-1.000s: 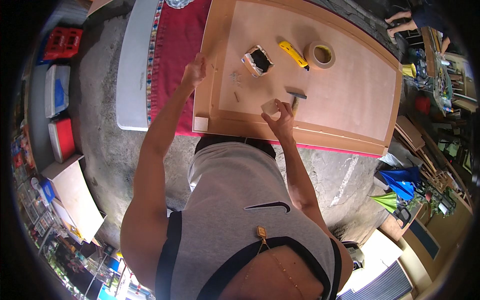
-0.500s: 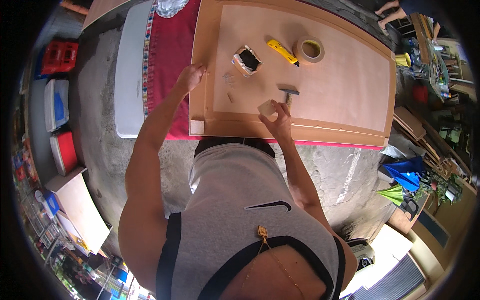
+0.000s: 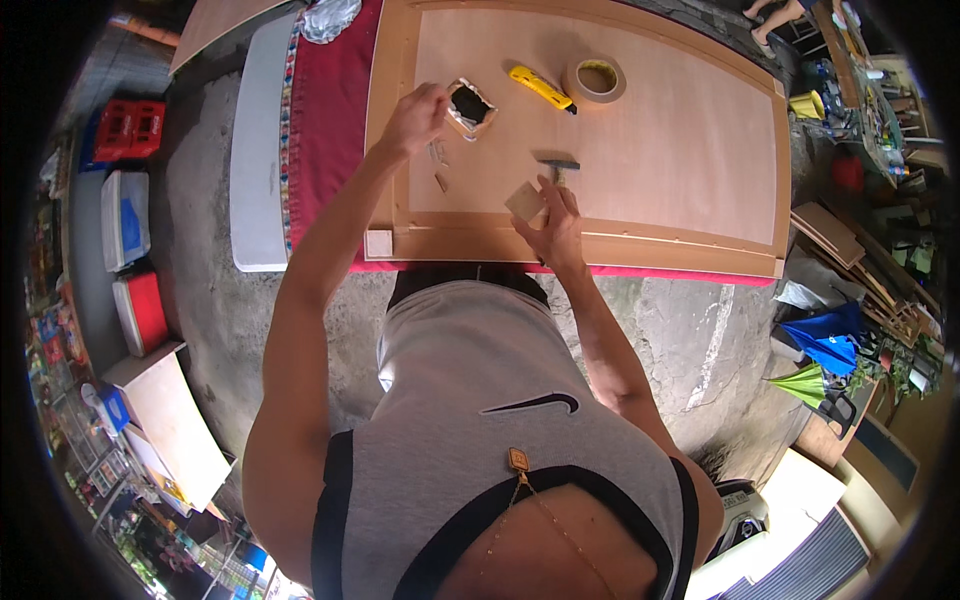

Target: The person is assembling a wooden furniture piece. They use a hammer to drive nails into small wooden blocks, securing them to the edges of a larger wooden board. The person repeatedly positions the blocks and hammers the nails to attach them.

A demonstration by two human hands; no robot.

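**Table (image 3: 258,180) and framed panel (image 3: 690,150), viewed from above**

Table pale, its rounded left margin projecting beyond a red cloth (image 3: 322,160). On the cloth, panel with raised brown strips along its borders; near edge just in front of the body; broad plain field between hammer (image 3: 560,164) and right-hand strip, with lateral room on that side. Left hand (image 3: 417,120) over the panel's left part, fingers drawn together just beside an open box (image 3: 488,117); contents of this grip impossible to tell. Right hand (image 3: 553,225) at the near strip, grip narrowed between thumb and fingers on one edge of a square wooden piece (image 3: 524,201); piece over the panel's near part, contact with the surface not discernible. Farther in, tape roll (image 3: 605,94), with yellow cutter (image 3: 538,86) just to its left. Hammer just beyond the right fingers, handle partly hidden. In the near-left corner, pale square (image 3: 379,243). Smallest, short strip (image 3: 441,182) between left hand and near edge.
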